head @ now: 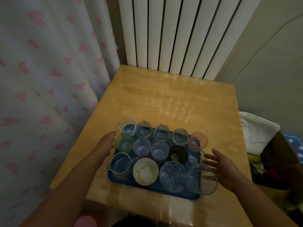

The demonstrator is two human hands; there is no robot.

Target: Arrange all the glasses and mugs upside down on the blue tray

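Scene: We look down on a blue tray (114, 178) crowded with glassware at the near edge of a wooden table (164, 99), a white radiator (172, 33) behind its far edge.
Left hand: Our left hand (106, 143) is flat, its fingers straight, beside the tray's left edge and just short of a green glass (125, 143); it grasps nothing.
Right hand: Our right hand (224, 169) is spread and relaxed at the tray's right edge, right beside a large glass (205, 179) at the near right corner; whether it touches we cannot tell.
Vessels: Three jars (161, 132) line the tray's far edge, with a beaker (127, 125) at the far left corner and a pink glass (197, 141) at the far right. A white mug (145, 172) stands in the near row.
Done: By our reading, everything is gathered on the tray; nothing stands on the bare wood.
Left: The mug and most glasses appear mouth-up, so nearly all still need turning over. For some clear pieces we cannot tell which way they face.
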